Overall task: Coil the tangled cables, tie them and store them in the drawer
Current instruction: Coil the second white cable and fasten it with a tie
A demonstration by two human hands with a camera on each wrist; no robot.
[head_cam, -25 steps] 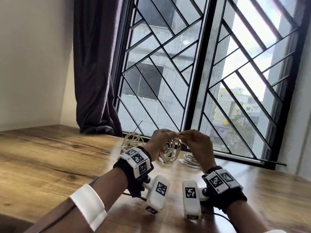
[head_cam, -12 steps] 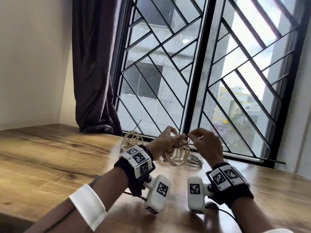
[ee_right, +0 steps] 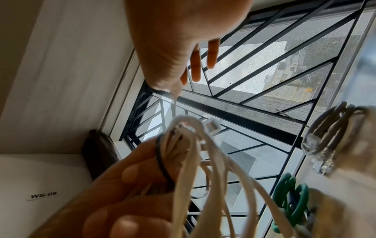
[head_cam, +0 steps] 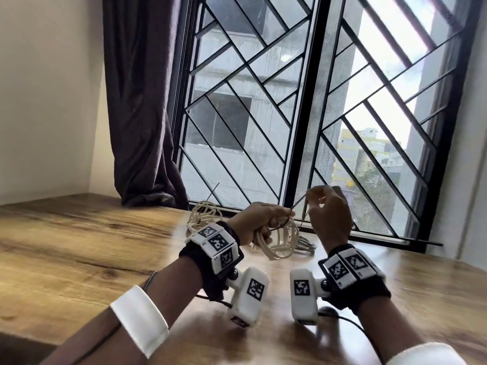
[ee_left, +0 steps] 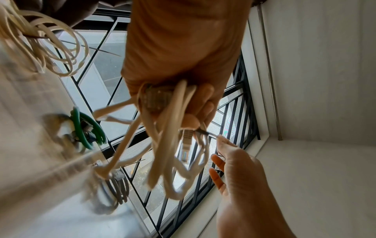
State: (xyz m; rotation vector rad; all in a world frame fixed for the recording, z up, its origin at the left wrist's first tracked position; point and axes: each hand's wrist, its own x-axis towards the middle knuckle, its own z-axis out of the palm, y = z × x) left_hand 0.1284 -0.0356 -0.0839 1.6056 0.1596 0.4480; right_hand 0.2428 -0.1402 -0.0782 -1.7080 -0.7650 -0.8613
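Currently, left hand grips the coil while right hand (at 3 o'clock) pinches the tie tail; uneven pull could spill loops.

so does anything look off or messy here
Nothing looks damaged. The left hand grips a cream coil while the right hand pulls a black tie around it. Other coils lie by the window.
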